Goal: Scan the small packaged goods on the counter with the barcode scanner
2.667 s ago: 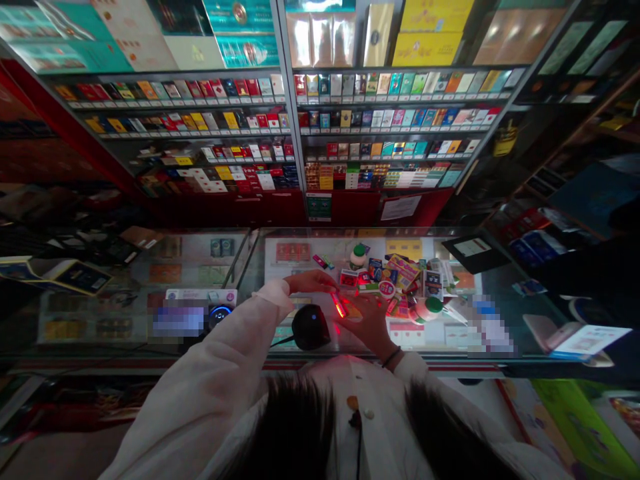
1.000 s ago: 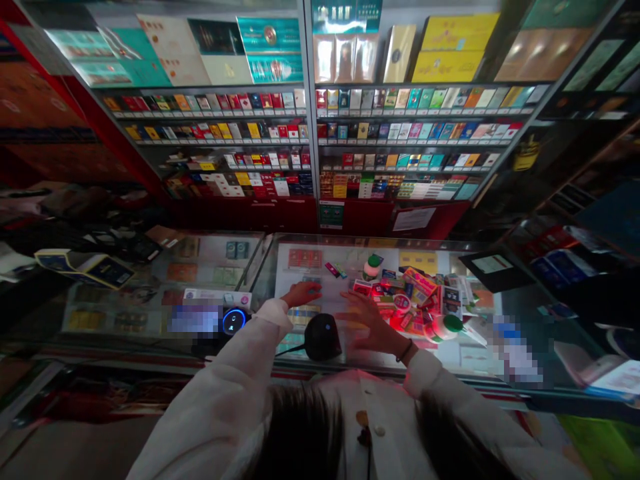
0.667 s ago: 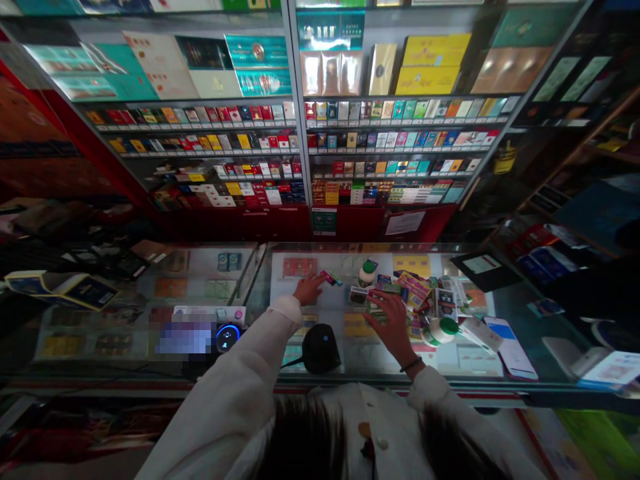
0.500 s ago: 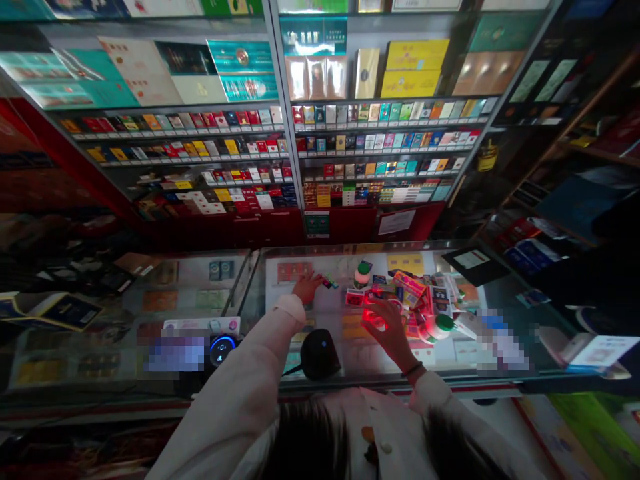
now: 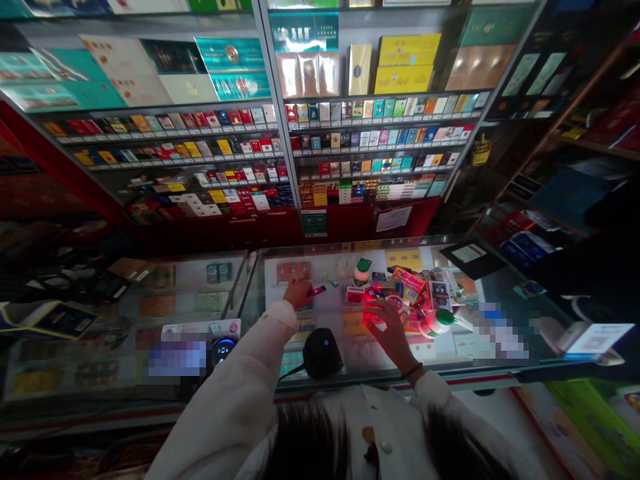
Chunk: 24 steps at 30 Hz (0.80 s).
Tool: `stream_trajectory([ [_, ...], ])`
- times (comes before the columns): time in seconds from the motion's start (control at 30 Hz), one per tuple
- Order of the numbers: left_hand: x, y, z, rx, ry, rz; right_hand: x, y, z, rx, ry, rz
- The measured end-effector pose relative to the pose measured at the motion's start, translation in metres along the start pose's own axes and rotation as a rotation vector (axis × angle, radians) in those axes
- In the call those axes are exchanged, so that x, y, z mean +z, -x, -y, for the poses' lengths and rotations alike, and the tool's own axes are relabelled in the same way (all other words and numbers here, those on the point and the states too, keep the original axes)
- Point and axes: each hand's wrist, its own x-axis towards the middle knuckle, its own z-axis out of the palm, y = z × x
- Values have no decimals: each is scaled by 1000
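My left hand point(image 5: 299, 293) pinches a small pink stick-shaped item point(image 5: 317, 291) just above the glass counter point(image 5: 320, 320). A small green item point(image 5: 332, 280) lies on the glass beyond it. My right hand point(image 5: 389, 325) reaches into a pile of small colourful packets point(image 5: 410, 293), fingers curled on a packet lit red by the scanner light; what it grips I cannot make out. A black dome-shaped barcode scanner point(image 5: 323, 352) sits on the counter between my arms.
Two green-capped white bottles point(image 5: 360, 271) point(image 5: 436, 323) stand and lie by the pile. A black clipboard point(image 5: 473, 257) lies at the far right. A device with a blue ring light point(image 5: 223, 347) sits left of the scanner. Shelves of cigarette packs point(image 5: 350, 140) fill the wall behind.
My left hand reached forward to the small pink and green items and has picked up the pink one. My right hand moved from near the scanner into the packet pile.
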Motion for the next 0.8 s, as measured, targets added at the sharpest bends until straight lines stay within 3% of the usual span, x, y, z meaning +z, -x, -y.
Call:
stream_trajectory([
  [0.17, -26, 23, -31, 4, 146, -26, -5, -24, 14, -52, 132, 100],
  [0.23, -44, 31, -48, 63, 380, -17, -10, -40, 21, -85, 194, 148],
  [0.3, -63, 38, -63, 142, 648, 34, -14, -56, 28, -109, 230, 181],
  [0.43, -90, 46, -83, 200, 898, 187, -17, -81, 35, -98, 79, 195],
  [0.53, -97, 46, -91, 210, 1006, 218, -20, -90, 38, -49, -123, 194],
  [0.8, -97, 43, -106, 87, 969, 53, -35, -92, 40, 156, -373, 165],
])
